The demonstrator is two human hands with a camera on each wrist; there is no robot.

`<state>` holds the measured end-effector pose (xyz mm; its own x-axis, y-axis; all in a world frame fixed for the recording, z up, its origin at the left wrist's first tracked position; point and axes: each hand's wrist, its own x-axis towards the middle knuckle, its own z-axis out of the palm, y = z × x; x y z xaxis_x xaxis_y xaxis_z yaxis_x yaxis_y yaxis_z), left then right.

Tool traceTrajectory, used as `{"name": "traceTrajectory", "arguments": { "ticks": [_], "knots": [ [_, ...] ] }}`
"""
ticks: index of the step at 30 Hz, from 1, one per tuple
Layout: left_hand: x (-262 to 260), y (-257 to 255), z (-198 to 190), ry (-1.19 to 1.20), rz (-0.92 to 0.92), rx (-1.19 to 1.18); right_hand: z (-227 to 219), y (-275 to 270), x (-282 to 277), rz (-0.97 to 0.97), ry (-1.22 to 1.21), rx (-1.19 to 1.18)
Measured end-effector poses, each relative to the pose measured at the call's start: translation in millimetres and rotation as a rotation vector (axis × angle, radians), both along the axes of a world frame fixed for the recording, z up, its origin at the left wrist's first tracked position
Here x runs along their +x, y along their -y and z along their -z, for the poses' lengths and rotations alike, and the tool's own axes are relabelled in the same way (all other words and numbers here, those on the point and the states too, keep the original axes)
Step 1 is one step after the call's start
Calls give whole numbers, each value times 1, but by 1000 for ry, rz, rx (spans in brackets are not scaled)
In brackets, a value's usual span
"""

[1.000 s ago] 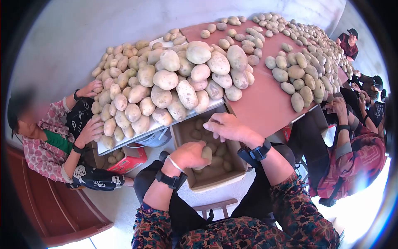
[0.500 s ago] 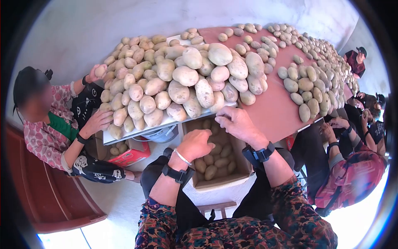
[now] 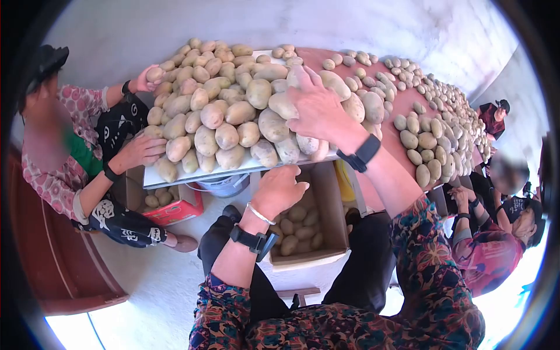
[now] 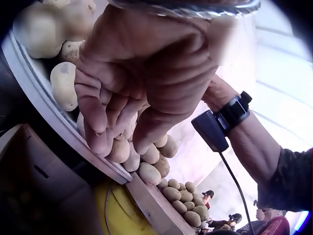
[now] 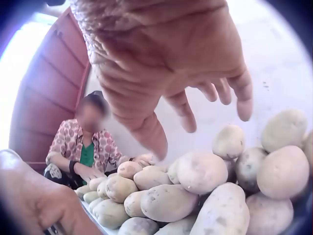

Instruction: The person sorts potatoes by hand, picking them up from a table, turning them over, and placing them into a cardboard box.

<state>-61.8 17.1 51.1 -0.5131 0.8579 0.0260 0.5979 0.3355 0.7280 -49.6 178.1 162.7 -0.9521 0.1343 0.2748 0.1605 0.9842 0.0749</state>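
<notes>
Pale, oval potatoes (image 3: 227, 137) lie heaped on a white board (image 3: 201, 178). My right hand (image 3: 321, 111) reaches over the heap; in the right wrist view the same hand (image 5: 171, 58) has its fingers spread above the potatoes (image 5: 168, 202), with nothing in it. My left hand (image 3: 279, 189) hovers at the board's front edge, over an open cardboard box (image 3: 329, 224) with several potatoes inside. Seen in the left wrist view, this hand (image 4: 146, 68) has loosely bent fingers and holds nothing.
At the left, a person (image 3: 70, 134) touches the heap with both hands, near a red box (image 3: 181, 213) of potatoes. A bucket (image 3: 224, 185) stands under the board. More potatoes (image 3: 429, 143) cover the reddish tabletop (image 3: 338, 59) at right, where other people sit.
My left hand held a potato over the box one second ago; it has let go and risen towards the board's edge. My right hand has moved up and forward over the heap.
</notes>
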Motion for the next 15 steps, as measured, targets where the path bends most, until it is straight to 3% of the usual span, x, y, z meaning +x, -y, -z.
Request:
{"name": "traceTrajectory", "arguments": {
  "ticks": [4,9,11,15],
  "knots": [
    [0,4,-3,4,13,24,3,-3,-23,47,64,78],
    [-2,7,-11,-1,-11,55,-8,6,-36,197,316,-2],
    [-7,5,-10,-33,43,117,-2,4,-42,206,290,54],
    [-6,2,-19,31,6,54,-8,-3,-51,265,436,50]
  ]
}}
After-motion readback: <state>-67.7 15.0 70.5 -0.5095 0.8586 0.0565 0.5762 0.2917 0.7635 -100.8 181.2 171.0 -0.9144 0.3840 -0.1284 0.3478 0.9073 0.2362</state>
